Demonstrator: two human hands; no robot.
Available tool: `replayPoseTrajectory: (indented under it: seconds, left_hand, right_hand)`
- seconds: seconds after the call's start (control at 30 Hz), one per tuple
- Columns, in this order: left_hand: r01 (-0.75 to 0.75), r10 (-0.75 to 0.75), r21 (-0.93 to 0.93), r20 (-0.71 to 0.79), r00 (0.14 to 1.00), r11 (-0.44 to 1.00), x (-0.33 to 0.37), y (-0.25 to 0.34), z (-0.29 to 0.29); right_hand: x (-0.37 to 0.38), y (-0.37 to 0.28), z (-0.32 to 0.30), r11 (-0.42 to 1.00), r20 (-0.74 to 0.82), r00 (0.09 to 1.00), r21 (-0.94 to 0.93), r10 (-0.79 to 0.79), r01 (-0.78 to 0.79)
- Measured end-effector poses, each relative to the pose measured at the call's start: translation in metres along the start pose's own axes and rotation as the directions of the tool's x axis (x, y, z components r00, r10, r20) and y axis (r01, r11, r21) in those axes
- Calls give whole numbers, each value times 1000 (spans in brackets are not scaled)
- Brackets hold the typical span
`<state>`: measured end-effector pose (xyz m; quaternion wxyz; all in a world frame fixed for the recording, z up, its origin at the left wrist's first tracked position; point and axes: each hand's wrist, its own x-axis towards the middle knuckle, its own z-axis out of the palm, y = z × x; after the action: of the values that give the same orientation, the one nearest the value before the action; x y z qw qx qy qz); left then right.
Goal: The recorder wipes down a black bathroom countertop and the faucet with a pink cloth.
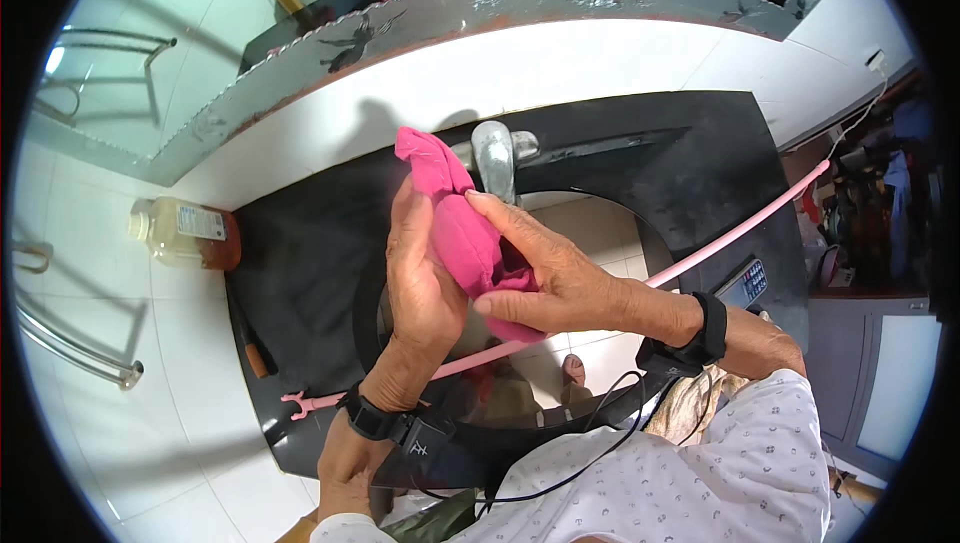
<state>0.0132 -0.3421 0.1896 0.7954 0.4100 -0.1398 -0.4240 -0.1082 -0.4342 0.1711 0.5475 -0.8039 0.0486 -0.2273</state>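
A folded bright pink cloth (462, 233) is held between my two hands, in front of the metal faucet (494, 158). My left hand (420, 278) is upright along the cloth's left side, its palm pressed against it. From the right, my right hand (565, 268) grips the cloth with thumb and fingers. One end of the cloth sticks up above my left fingertips, and its lower folds are partly hidden by my right hand. Below my hands a pink pole (475, 360) with a forked tip lies across the round opening in the black counter (310, 203).
Tiled floor and a foot show through the opening. A bottle of amber liquid (185, 233) stands at the left, near a brown-handled tool (257, 361). A phone (743, 284) lies at the right. A black cable (590, 468) runs between my wrist straps. A mirror (540, 3) rises behind.
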Motion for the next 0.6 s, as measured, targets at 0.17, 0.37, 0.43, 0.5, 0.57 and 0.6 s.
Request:
replayPoseTrajectory:
  seconds: [0.17, 0.37, 0.43, 0.5, 0.57, 0.6]
  left_hand:
    - [-4, 5, -35, 53, 999, 999, 3, -10, 10]
    - [-15, -79, 520, 158, 984, 854, 20, 10, -18]
    - [-60, 66, 657, 15, 998, 752, 34, 6, -55]
    - [-138, 270, 778, -43, 962, 613, 49, 11, -108]
    - [-95, 399, 956, -26, 917, 279, 64, 11, -165]
    - [-97, 392, 956, -20, 920, 277, 64, 13, -184]
  right_hand:
    - [0, -5, -22, 945, 23, 963, 187, 268, -267]
    - [10, -7, -79, 953, -191, 940, 174, 281, -249]
    - [12, -11, -117, 959, -241, 929, 94, 282, -267]
    - [13, -10, -142, 959, -297, 929, -109, 221, -263]
    - [11, 19, -165, 936, -325, 939, -284, 112, -210]
    - [10, 38, -172, 896, -272, 952, -373, 142, -240]
